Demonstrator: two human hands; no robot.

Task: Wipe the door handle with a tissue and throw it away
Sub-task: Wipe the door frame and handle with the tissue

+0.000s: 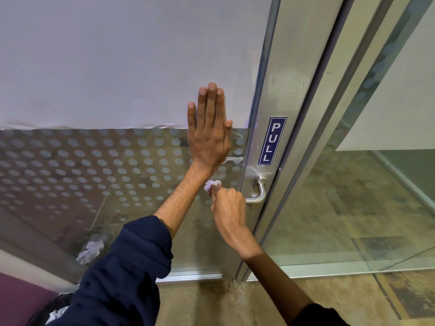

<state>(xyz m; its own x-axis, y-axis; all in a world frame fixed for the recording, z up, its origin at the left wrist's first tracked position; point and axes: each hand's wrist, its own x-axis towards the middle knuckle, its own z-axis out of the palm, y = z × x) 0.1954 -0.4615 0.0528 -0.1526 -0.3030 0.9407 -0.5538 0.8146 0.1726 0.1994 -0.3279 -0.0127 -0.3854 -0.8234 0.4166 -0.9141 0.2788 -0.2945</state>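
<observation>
Head view: the door handle (259,195), a brushed-metal lever on the door's metal stile (280,95), projects from its mount and bends left, its free end covered by the right hand (229,208). The right hand is closed around the lever, and a crumpled white tissue (211,184) is pinched at its fingertips, showing just above and left of the knuckles; whether the tissue lies against the metal cannot be confirmed, since the hand hides the contact. The left hand (208,135) is spread flat, fingers extended and together, palm pressed on the glass door panel (106,175) above and left of the handle, holding nothing. Its forearm crosses in front of the lower glass, and a dark blue sleeve (122,278) is pushed up toward the elbow. A blue "PULL" sticker (272,140) is fixed upright on the stile directly above the handle mount. The upper glass is covered by an opaque white sheet (117,55); below it runs a band of frosted dots (82,165). A second crumpled white wad (90,251) shows low at the left of the glass, either behind it or reflected. A fixed glass pane (364,196) stands right of the frame. A mottled tan floor (211,304) lies beneath.
</observation>
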